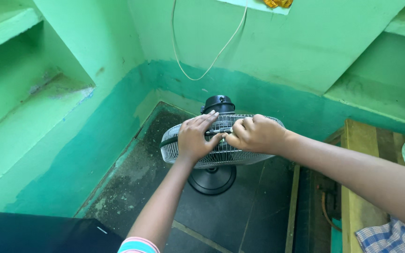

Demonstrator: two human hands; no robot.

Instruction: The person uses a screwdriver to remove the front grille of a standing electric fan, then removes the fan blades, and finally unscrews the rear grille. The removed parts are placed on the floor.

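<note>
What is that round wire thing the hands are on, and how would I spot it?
Look at the dark floor in the green-walled corner. There stands a pedestal fan on a round black base. Both hands, left and right, rest on its pale wire cage, the only meshed thing there.

no packages, labels, signs or screens show anywhere in this green-walled corner.

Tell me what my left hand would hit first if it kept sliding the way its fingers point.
Probably the black motor housing behind the fan's wire grille; the left hand points toward it, though depth is unclear.
</note>
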